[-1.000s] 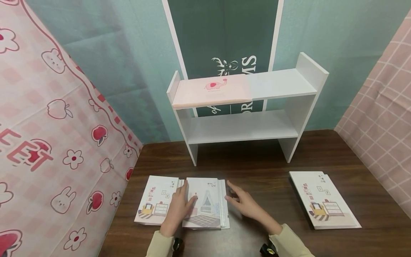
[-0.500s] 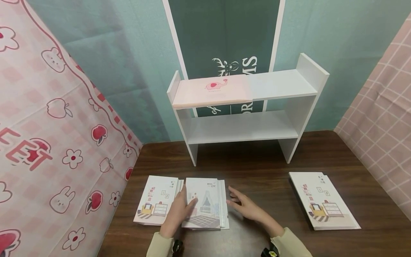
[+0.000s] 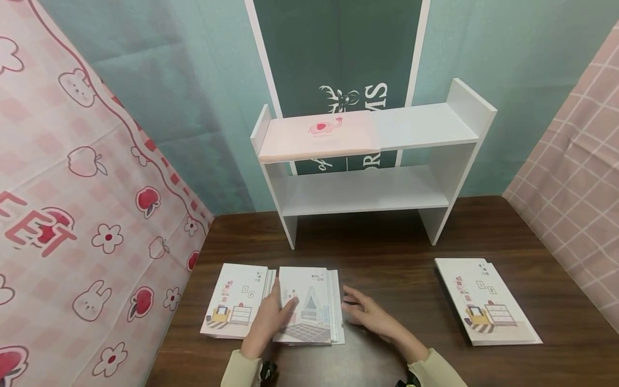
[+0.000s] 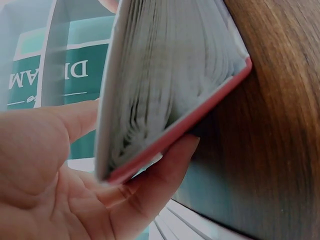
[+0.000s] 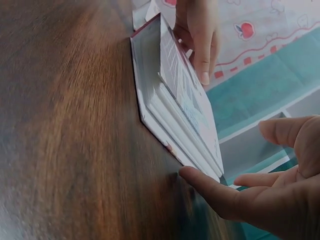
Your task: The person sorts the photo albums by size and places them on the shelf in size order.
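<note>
Left hand (image 3: 267,318) grips a white, rectangular, building-printed hardcover book (image 3: 311,306) between both hands; right hand (image 3: 372,314), fingers loosely spread, holds nothing.

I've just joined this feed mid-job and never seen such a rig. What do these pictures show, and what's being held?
There's no machine: these are a person's bare hands. The wide picture comes from a camera worn on the head; the two close-ups come from one camera on each wrist.

On the dark wooden table lie a left book, a middle book and a right book. A white shelf stands behind them.

The left hand holds the middle book by its left edge, thumb on the cover. The right hand is close beside that book's right edge; I can't tell whether it touches.
</note>
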